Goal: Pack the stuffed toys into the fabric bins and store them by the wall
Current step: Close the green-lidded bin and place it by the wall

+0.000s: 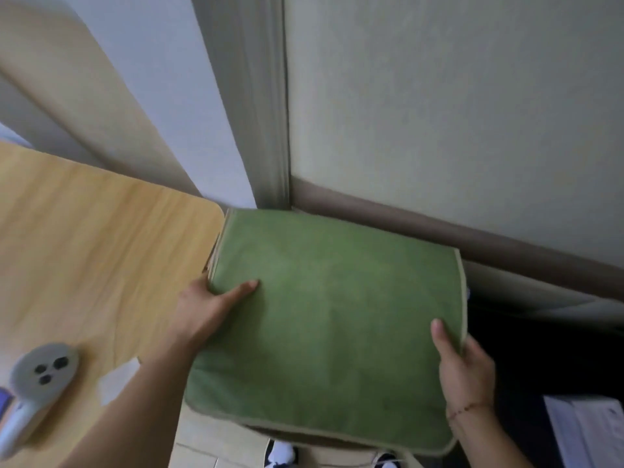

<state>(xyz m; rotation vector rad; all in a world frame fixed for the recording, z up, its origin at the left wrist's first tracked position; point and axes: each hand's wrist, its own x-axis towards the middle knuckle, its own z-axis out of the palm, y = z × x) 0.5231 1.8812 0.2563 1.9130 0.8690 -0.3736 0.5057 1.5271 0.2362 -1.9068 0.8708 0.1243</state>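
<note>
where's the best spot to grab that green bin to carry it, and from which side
Grip the green bin at its two opposite side edges, one hand from each side, as the left hand and right hand do now: thumbs on the flat lid, fingers wrapped under the piped rim. It looks wide, soft and boxy, so a one-handed or single-edge hold would probably let it sag or tip.

Wood table (84,248) on my left, a grey gadget (37,376) and a paper scrap (118,380) on it. My shoes (282,454) below, papers (587,430) bottom right.
</note>
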